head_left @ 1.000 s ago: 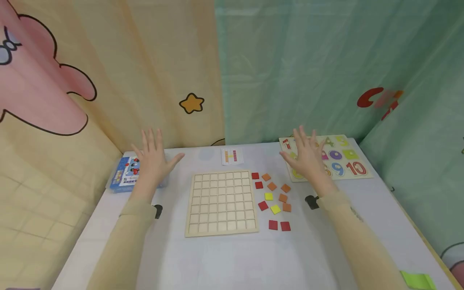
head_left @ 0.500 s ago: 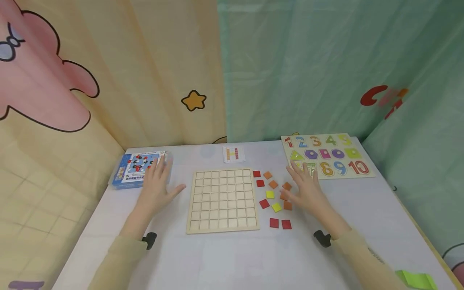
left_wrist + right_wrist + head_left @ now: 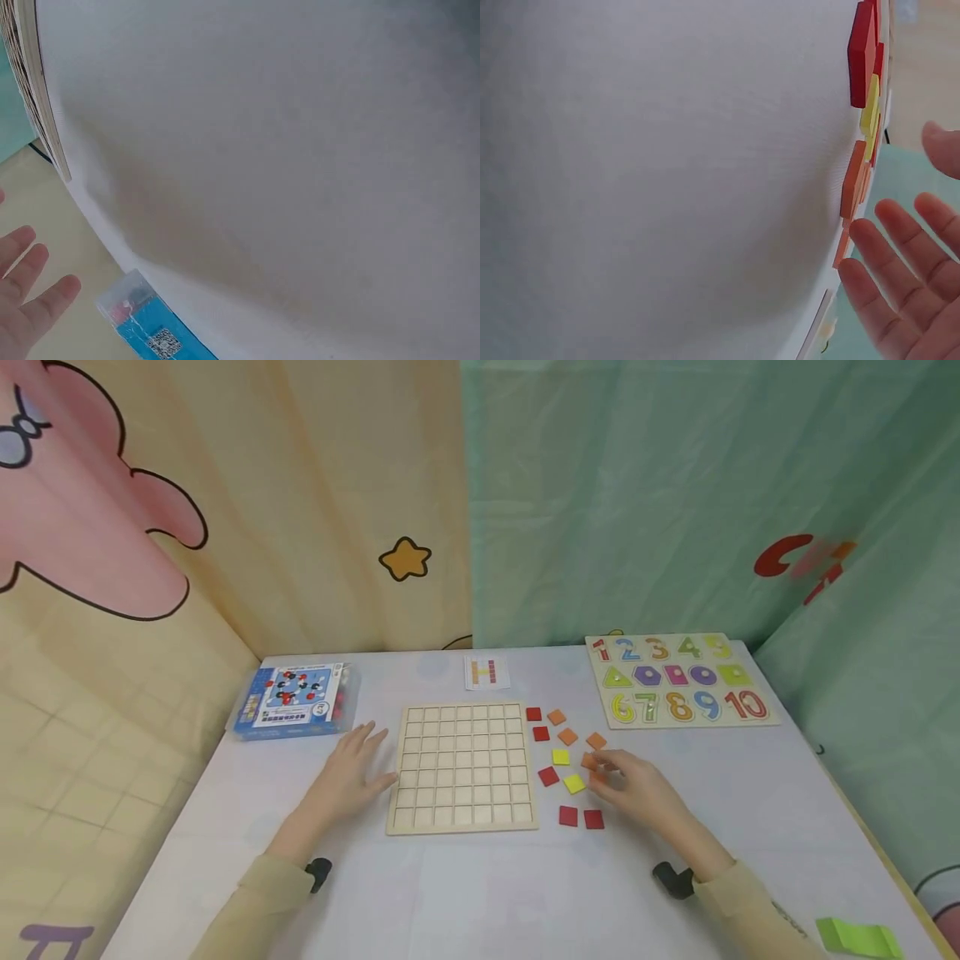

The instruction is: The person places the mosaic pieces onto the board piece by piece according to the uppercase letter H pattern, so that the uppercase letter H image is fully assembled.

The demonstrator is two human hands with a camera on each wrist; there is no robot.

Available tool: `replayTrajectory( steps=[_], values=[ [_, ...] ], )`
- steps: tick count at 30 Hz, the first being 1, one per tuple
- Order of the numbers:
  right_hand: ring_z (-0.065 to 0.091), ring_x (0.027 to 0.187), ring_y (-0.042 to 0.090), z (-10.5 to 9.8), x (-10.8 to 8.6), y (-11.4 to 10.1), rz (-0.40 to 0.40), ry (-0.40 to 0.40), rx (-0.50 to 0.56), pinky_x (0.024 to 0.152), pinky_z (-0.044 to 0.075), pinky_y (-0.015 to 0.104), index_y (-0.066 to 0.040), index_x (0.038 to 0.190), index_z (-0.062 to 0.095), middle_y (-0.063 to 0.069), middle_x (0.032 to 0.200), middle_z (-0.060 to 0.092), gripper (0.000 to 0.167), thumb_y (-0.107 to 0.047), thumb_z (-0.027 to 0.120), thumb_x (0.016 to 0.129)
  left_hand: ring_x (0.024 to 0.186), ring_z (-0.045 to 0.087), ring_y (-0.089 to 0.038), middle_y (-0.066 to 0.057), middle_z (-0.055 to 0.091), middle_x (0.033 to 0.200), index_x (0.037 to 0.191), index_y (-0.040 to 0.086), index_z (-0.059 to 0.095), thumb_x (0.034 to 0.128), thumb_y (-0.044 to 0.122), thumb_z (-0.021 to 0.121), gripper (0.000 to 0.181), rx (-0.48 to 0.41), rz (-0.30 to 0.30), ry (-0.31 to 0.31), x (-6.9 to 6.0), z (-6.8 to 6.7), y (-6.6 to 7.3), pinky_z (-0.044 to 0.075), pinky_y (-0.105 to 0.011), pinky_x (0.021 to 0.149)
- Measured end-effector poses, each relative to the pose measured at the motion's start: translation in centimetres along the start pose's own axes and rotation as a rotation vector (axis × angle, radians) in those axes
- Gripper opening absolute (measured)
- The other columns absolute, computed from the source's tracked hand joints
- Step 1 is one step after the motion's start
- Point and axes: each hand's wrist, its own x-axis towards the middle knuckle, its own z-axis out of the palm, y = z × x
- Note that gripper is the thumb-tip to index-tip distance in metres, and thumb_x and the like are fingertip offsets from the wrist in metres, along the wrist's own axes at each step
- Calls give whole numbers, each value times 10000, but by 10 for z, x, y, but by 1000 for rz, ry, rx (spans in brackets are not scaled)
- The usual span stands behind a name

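Note:
In the head view my left hand [image 3: 345,779] is spread just left of the wooden grid board [image 3: 462,832], its thumb tip at the board's left edge. Nothing is in it. My right hand [image 3: 637,789] is over the right side of the loose square tiles, fingertips at an orange tile [image 3: 589,761] and partly covering another; contact cannot be told. Red tiles [image 3: 568,816] and yellow tiles [image 3: 561,757] lie left of it. The right wrist view shows my right hand [image 3: 911,281] with thumb and fingers apart. Spread fingers of my left hand [image 3: 31,296] show in the left wrist view.
A blue boxed set [image 3: 288,732] stands at the back left. Behind the board lies a small pattern card [image 3: 474,682]. A number and shape puzzle board [image 3: 720,697] is at the back right, and a green object [image 3: 858,937] at the front right. Curtains hang behind the table.
Both hands have come down from their raised position toward the table. My left hand moved off the blue box toward the grid board; my right hand left the puzzle board and reached the orange tiles.

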Motion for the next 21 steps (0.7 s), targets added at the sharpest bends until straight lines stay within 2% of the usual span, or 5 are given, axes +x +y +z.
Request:
replayTrajectory(
  steps=[5,11,15,21],
  values=[
    [645,989,255,0,2,2,54,-31,61,880,585,445,-44,1136,648,83,1064,693,341,-145,777,837,1418,303,-473,-275,331,1539,1458,11,431,875,304,736,721,-23,-22,-53,0,-1,0,300,-636,1143],
    [608,912,215,-1,7,0,112,-87,39,833,589,414,-48,1091,662,67,1003,678,304,-157,781,833,1419,299,-495,-274,336,1544,1479,71,431,839,334,767,770,-5,-77,-167,1,-1,-4,312,-662,1121],
    [590,892,202,1,10,0,134,-113,15,836,586,413,-47,1071,666,63,985,671,289,-166,783,835,1435,281,-483,-249,316,1566,1498,113,418,852,359,753,768,-7,-97,-234,0,2,-5,301,-655,1132],
    [550,832,189,4,14,3,147,-134,-11,794,582,380,-35,1030,667,54,917,641,257,-139,785,826,1446,294,-452,-205,335,1573,1491,159,443,872,337,731,705,-37,-102,-276,-3,6,-4,297,-621,1154]
  ],
)
